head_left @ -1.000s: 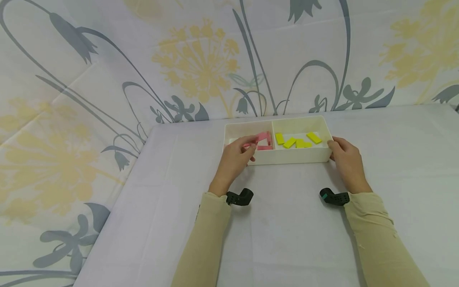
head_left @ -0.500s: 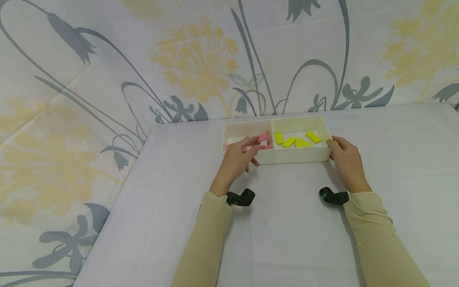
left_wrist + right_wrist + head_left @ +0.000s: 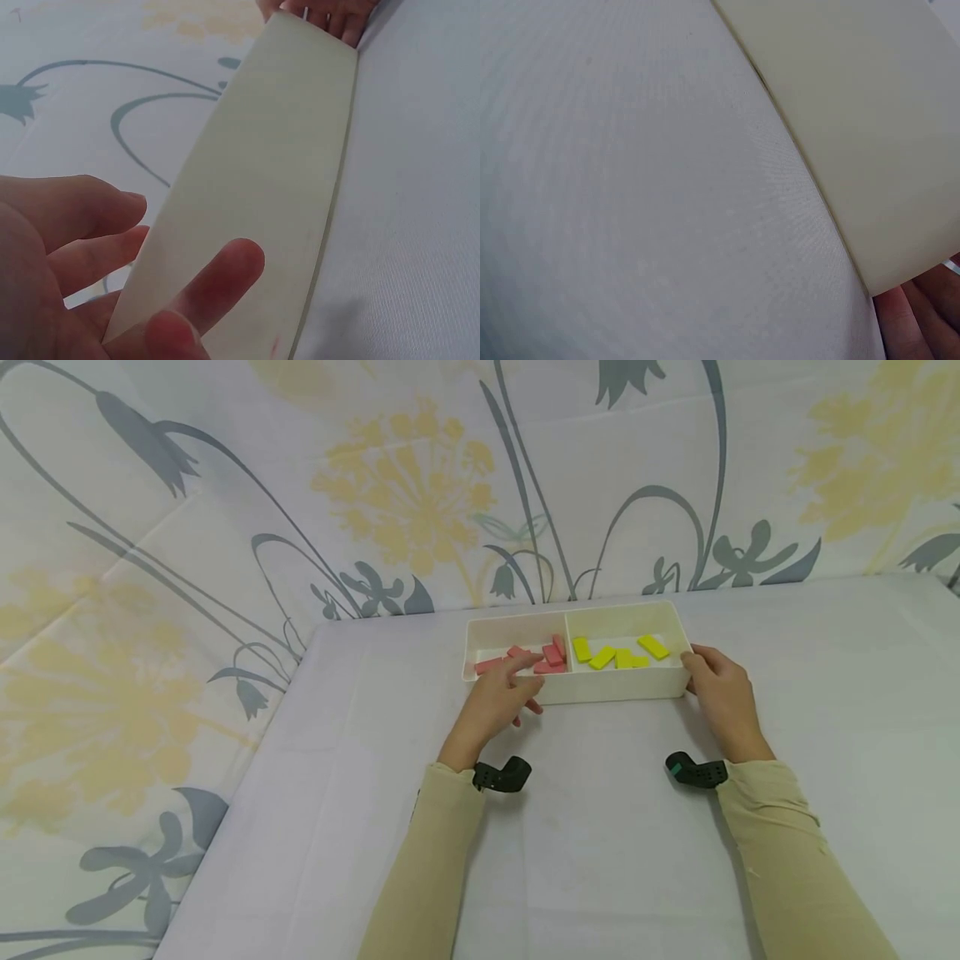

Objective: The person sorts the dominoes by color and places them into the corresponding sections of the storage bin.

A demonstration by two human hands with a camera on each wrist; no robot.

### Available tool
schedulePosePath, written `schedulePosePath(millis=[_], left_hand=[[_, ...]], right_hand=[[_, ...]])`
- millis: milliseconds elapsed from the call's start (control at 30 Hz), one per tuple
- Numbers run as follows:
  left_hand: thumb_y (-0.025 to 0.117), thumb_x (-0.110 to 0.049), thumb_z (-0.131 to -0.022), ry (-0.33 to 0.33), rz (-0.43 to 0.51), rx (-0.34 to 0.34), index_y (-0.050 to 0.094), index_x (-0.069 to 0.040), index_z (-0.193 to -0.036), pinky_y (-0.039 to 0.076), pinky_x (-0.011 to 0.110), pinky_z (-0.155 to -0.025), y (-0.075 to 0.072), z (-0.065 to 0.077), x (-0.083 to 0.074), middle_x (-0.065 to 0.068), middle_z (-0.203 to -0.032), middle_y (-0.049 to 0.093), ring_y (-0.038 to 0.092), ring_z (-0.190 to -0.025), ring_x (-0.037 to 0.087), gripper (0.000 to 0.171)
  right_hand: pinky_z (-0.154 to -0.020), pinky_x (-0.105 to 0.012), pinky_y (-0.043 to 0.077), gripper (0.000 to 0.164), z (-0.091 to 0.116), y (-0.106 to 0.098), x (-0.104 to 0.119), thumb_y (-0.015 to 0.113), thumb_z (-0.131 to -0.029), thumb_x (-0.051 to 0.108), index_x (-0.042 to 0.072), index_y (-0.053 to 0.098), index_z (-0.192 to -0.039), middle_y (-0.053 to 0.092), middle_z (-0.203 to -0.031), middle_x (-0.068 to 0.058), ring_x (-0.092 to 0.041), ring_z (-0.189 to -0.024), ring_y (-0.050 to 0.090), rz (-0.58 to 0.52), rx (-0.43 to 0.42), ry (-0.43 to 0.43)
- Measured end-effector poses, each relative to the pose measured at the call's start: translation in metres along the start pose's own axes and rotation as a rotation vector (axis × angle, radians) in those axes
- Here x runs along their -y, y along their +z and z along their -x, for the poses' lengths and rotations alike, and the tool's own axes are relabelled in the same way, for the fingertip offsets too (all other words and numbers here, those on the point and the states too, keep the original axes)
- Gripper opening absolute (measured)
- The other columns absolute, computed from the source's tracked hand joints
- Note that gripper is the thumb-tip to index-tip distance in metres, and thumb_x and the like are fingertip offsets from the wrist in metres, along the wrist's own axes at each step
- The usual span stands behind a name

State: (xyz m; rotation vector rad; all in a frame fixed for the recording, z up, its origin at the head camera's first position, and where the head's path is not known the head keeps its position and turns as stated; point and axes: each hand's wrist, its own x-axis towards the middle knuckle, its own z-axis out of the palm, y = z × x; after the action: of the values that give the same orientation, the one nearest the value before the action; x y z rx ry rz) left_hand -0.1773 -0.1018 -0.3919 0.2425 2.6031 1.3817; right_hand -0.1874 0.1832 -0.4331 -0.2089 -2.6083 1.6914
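A white two-compartment box (image 3: 611, 687) stands on the table. Several pink blocks (image 3: 552, 655) lie in its left compartment, and several yellow blocks (image 3: 602, 657) in the right one. My left hand (image 3: 491, 706) is over the front wall of the left compartment, fingers loosely spread, nothing between them; it partly covers the pink blocks. In the left wrist view, some of its fingers (image 3: 225, 277) hang outside along the box's long wall. My right hand (image 3: 726, 697) grips the right end of the box; in the right wrist view only a few of its fingers show under the corner.
The box stands near the back of a table with a white cloth (image 3: 600, 843). Close behind it rises a flower-patterned cloth (image 3: 420, 485), which also runs along the left side. Each wrist wears a black camera mount (image 3: 502, 774).
The pink block that my left hand was pinching now lies with the others in the left compartment, and those fingers have spread. My right hand keeps its grip on the box.
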Motion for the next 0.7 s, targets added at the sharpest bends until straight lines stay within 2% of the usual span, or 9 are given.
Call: schedulePosePath(millis=[233, 467, 700], left_hand=[[0.05, -0.038, -0.089, -0.008, -0.005, 0.006, 0.049, -0.03, -0.126, 0.042, 0.033, -0.05, -0.002, 0.001, 0.0, 0.007, -0.072, 0.065, 0.057, -0.055, 0.03, 0.038], [0.049, -0.034, -0.09, 0.012, -0.079, -0.037, 0.055, -0.025, -0.12, 0.042, 0.032, -0.048, -0.006, 0.002, 0.0, 0.003, -0.068, 0.063, 0.056, -0.052, 0.024, 0.032], [0.048, -0.031, -0.091, 0.067, -0.088, -0.104, 0.059, -0.024, -0.115, 0.039, 0.03, -0.043, -0.015, 0.005, -0.001, -0.008, -0.105, 0.059, 0.058, -0.053, 0.027, 0.027]], right_hand=[[-0.093, -0.047, 0.034, 0.064, 0.0, 0.0, 0.0, 0.03, -0.09, 0.053, 0.009, 0.037, -0.136, 0.039, -0.135, -0.014, -0.03, -0.107, 0.049, -0.002, -0.001, 0.001], [-0.093, -0.045, 0.035, 0.065, 0.0, 0.0, 0.001, 0.03, -0.089, 0.053, 0.008, 0.039, -0.134, 0.041, -0.133, -0.014, -0.028, -0.106, 0.05, 0.002, -0.014, -0.005], [-0.094, -0.045, 0.034, 0.067, 0.0, 0.0, 0.001, 0.03, -0.089, 0.055, 0.007, 0.037, -0.135, 0.04, -0.134, -0.014, -0.029, -0.107, 0.049, -0.001, -0.002, -0.004]])
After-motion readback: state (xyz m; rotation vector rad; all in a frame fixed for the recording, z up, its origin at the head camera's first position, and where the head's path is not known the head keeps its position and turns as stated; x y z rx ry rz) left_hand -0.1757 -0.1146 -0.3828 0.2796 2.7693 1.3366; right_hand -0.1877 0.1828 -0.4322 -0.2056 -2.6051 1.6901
